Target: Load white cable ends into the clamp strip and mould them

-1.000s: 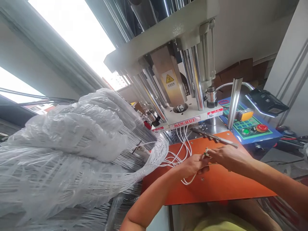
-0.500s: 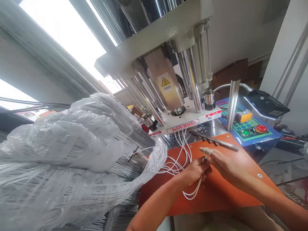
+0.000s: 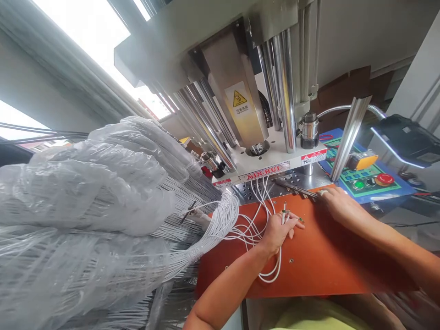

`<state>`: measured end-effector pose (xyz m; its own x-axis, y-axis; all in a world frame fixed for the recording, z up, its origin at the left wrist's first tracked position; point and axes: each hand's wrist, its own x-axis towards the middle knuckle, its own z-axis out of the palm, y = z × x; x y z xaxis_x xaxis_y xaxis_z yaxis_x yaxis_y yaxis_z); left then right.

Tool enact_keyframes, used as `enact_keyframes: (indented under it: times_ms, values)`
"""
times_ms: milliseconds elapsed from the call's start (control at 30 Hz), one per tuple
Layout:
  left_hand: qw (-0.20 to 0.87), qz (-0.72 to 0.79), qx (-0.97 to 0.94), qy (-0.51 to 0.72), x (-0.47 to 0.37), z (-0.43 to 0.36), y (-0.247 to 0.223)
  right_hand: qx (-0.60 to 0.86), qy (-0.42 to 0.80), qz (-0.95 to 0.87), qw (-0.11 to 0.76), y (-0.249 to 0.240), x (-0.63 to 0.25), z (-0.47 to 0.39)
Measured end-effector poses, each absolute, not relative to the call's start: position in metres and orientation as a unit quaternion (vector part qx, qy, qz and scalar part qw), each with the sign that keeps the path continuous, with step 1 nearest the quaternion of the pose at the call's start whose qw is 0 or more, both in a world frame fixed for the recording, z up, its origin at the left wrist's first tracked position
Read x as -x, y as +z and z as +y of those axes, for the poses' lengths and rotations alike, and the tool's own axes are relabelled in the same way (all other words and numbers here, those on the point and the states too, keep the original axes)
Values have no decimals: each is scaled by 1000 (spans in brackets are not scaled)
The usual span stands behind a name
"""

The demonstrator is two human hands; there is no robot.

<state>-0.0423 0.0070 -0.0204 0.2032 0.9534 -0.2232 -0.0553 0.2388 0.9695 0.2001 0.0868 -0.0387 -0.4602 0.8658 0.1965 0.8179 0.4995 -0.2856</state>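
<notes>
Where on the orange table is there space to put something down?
The orange table is bare along its near edge, right of the white wires and under the right forearm. It is crowded at the far left, where wires loop by the left hand, and at the back, where the right hand meets the metal strip.

Your view is lit by daylight from the window (image 3: 85, 27) at upper left, which is blown out to pure white with no detail. That light puts glare on the plastic wrap (image 3: 85, 183) over the wire bundle and bright streaks down the chrome columns (image 3: 285, 82) of the press. The orange counter (image 3: 326, 266) is evenly lit, colours saturated, with only a soft shadow under your left hand (image 3: 280, 229). Wide-angle distortion bends straight lines toward the frame edges; the window frame and the press lean visibly. Slight motion blur softens the lower right corner and your right forearm; the centre is sharp.
</notes>
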Motion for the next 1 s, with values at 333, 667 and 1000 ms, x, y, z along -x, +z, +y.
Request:
enact_keyframes:
  times_ms: [333,667,1000]
  values:
    - [435,562,-603,362,36,-11,3,516,388,-751,140,-9,-178,38]
    - [326,508,-732,317,31,-14,-8,492,464,-711,193,-4,-164,9]
    - [299,517,-741,306,27,-16,-10,468,410,-743,248,-26,-162,7]
